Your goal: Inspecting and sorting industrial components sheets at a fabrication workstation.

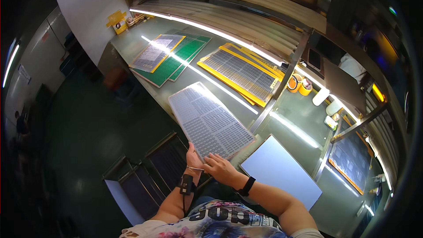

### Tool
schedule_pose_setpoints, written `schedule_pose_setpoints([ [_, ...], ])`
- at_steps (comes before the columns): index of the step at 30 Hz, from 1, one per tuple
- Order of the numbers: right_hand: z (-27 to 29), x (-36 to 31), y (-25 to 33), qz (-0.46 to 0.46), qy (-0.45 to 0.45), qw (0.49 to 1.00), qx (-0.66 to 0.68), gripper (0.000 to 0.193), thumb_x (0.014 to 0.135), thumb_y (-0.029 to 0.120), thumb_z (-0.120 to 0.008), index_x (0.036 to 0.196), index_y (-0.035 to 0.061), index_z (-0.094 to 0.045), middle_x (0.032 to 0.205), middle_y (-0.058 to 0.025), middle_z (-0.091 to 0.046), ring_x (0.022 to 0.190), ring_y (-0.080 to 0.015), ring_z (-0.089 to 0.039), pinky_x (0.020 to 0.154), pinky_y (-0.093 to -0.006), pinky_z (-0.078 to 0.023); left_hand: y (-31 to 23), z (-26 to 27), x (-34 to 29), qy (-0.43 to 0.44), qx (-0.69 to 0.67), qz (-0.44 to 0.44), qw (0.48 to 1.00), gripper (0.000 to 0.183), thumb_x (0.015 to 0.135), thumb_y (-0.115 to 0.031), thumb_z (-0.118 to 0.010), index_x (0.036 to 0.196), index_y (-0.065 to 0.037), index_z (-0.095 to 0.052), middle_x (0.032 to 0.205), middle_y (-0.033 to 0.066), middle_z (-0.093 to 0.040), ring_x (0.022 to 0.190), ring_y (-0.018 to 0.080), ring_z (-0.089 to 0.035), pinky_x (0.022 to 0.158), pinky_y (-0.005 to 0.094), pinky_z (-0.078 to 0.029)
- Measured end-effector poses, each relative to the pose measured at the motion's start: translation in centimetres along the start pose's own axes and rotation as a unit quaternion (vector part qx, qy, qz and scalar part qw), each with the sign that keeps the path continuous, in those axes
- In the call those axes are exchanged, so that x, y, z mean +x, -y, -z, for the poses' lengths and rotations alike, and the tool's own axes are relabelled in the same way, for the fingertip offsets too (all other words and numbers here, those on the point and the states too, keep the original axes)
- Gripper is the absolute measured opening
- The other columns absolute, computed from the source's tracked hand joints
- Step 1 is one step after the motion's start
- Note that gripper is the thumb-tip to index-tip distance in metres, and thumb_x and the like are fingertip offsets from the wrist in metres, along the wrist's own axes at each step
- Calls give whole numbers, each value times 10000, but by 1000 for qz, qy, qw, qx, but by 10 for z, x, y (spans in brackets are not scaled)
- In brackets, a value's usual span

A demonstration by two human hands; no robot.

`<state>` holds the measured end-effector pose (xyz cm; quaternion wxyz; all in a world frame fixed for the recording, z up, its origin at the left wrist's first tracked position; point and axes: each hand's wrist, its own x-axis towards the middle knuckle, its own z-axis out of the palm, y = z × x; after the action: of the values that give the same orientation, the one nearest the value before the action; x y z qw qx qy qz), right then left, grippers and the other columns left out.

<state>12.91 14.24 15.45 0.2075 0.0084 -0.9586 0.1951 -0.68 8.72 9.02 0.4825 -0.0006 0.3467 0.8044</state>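
Note:
A pale grey rectangular panel (210,119), covered with rows of small repeated shapes, lies tilted across the bench's front edge. My left hand (193,158) grips its near left edge; the thumb shows at the side and the other fingers are mostly hidden. On the panel's near corner rest the outstretched fingers of my right hand (221,170), spread a little and close to my left wrist. Just right of the panel is a plain pale bluish-white board (282,172), which neither hand touches.
Yellow-framed grid panels (240,72) are stacked behind on the bench. Green boards (180,57) lie farther left, with another yellow-edged sheet on top. Tape rolls (299,84) stand by a metal post. A lit shelf (220,11) overhangs the back; dark racks (163,163) stand lower left.

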Motion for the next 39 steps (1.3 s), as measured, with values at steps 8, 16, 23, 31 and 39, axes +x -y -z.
schedule_pose_setpoints([
  [8, -30, -5, -14, 25, 26, 997, 64, 180, 734, 109, -570, 904, 70, -529, 1056, -121, -554, 979, -291, -569, 723, -350, -514, 0, 34, -4, -10, -136, 100, 986, 866, 783, -732, -274, 1314, -50, -338, 1310, 157, -400, 1178, 350, -383, 992, 457, -302],
  [16, 29, 54, -37, -216, -183, 955, 89, 14, 738, 21, -525, 736, 32, -534, 755, -116, -573, 713, -283, -562, 537, -367, -427, 4, 75, 24, -100, -28, 157, 982, 513, 893, -447, -420, 1194, -33, -461, 1155, 151, -533, 1079, 307, -496, 932, 459, -384],
  [23, 207, 80, -26, -58, -349, 934, -45, 106, 663, -49, -574, 742, 15, -548, 766, -112, -623, 628, -240, -612, 539, -272, -474, 14, 108, 52, -222, 128, 149, 955, 376, 892, -278, -519, 1134, 8, -486, 1078, 156, -557, 969, 288, -552, 859, 430, -435],
  [31, 239, -78, 11, -195, -353, 914, 32, 112, 799, 82, -613, 818, 19, -523, 802, -141, -631, 716, -223, -621, 636, -290, -488, -53, 43, 64, -141, 201, -38, 969, 838, 803, -621, -464, 1338, -7, -268, 1360, 227, -299, 1236, 275, -359, 978, 448, -319],
  [39, 155, -233, 24, -473, -621, 583, 227, 254, 817, -41, -519, 1069, -19, -498, 1043, -107, -532, 761, -85, -512, 690, -198, -427, 10, -30, 155, 174, 262, 354, 881, 669, 862, -490, -475, 1339, -68, -272, 1322, 157, -393, 1149, 331, -457, 898, 456, -423],
])
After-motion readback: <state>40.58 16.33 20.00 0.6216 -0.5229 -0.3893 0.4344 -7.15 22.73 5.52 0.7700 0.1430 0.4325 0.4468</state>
